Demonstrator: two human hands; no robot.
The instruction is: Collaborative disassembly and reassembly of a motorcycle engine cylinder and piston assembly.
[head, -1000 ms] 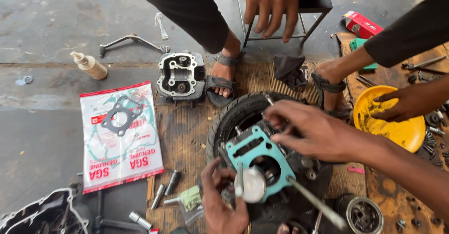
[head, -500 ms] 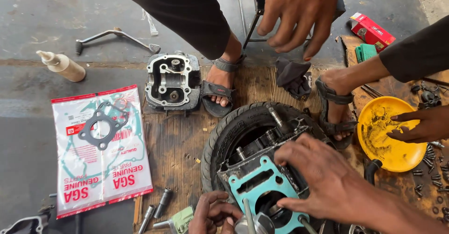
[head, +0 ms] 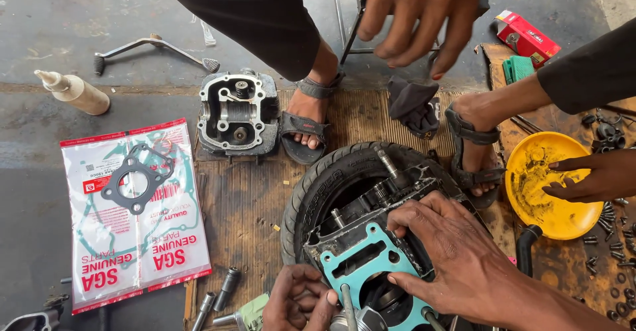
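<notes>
Matt teal paper gasket [head: 371,271], ribbed rubber tyre [head: 324,185], glossy plastic packet [head: 132,218]

Gasket packet [head: 132,215], glue bottle [head: 74,91], cylinder head [head: 238,114], yellow bowl [head: 553,187].

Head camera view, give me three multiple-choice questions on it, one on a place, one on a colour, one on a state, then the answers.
1. Where does the engine block rest?
A. in a tyre
B. on the packet
C. in the bowl

2. What colour is the gasket on the block?
A. red
B. teal
C. yellow

3. How is the right hand?
A. lifted off the block
B. closed round a bottle
C. pressed flat on the gasket

Answers: 1 A, the tyre rings the block. 2 B, it shows teal round the bore. 3 C, the fingers lie spread on the gasket's edge, while the left hand sits below it.
</notes>
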